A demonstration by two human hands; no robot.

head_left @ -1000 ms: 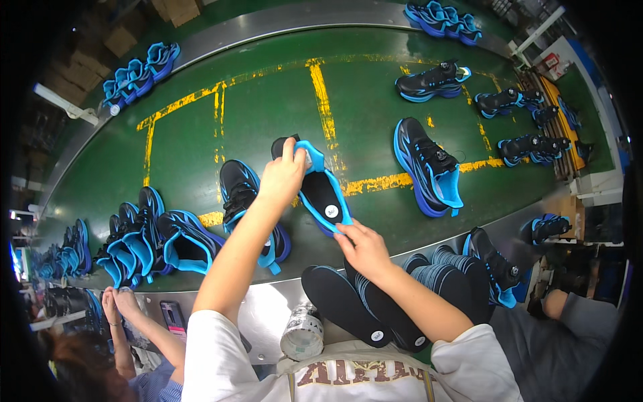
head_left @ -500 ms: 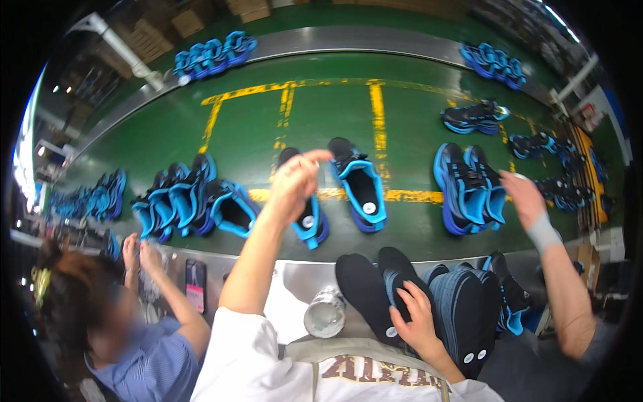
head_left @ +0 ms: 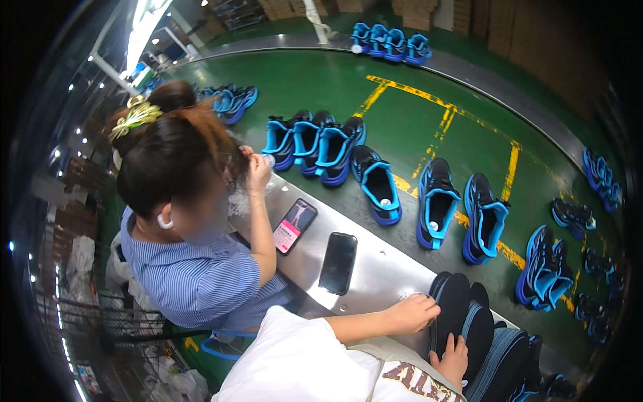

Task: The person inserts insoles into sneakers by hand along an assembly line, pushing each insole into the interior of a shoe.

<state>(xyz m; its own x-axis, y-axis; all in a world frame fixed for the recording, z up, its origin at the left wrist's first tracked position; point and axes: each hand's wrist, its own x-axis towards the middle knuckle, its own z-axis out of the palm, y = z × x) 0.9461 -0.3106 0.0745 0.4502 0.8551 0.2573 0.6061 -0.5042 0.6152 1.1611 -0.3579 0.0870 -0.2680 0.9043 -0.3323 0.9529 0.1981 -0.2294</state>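
Note:
My left hand (head_left: 413,315) is bent closed at the left edge of a black insole (head_left: 452,305), fingertips against it; what lies within the fingers is hidden. My right hand (head_left: 452,362) lies at the insole's lower end, fingers spread. More insoles (head_left: 477,331) stand close-packed just to the right, some with blue-grey sides. Across from the hands, two black-and-blue shoes, a left one (head_left: 437,208) and a right one (head_left: 483,224), stand apart on the green surface. White round stickers show inside the left one.
A dark phone (head_left: 337,263) and a lit phone (head_left: 295,226) lie on the metal ledge (head_left: 375,281). At left a co-worker in a striped shirt (head_left: 194,275) has hands raised near a row of shoes (head_left: 315,147). Another shoe pair (head_left: 544,271) stands to the right.
My view has swung left. My left hand has come back from over the shoes to the insoles. My right hand stays by the insoles. The other person's arm at right has left view.

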